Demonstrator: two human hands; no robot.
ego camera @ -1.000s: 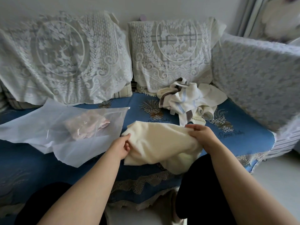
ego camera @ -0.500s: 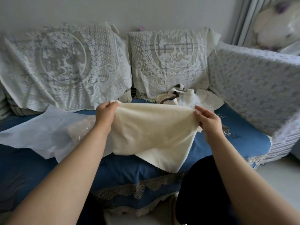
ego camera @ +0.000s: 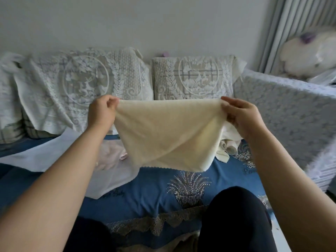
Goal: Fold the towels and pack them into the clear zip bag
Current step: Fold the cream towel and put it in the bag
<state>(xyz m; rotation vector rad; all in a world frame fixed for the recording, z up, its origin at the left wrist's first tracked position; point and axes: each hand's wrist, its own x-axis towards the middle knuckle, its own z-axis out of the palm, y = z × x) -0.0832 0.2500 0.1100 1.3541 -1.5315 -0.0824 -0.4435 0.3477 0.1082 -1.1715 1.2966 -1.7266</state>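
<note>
**Head view: cream towel held up by its top corners above the sofa seat**

Head view hides a good deal behind the raised cream towel (ego camera: 169, 135): the heap of other towels (ego camera: 228, 144) on the seat shows only as a few pale folds past its right edge, and their number cannot be told. The clear zip bag (ego camera: 111, 171) lies flat on the blue seat cover (ego camera: 154, 195) to the left, partly covered by the left forearm; something pinkish shows through it, too blurred to identify, and its zip edge is not visible. Both forearms are cut off by the lower frame.

The left hand (ego camera: 101, 113) pinches the towel's upper left corner between thumb and curled fingers; the right hand (ego camera: 240, 117) pinches the upper right corner the same way. The towel hangs in the air between them, clear of the seat, in front of the lace-covered cushions (ego camera: 192, 77). Its top edge runs level from left to right, which is its long axis here. The cloth below narrows, one layer lapped diagonally over another, and ends in a short scalloped bottom edge pointing down toward the seat.
</note>
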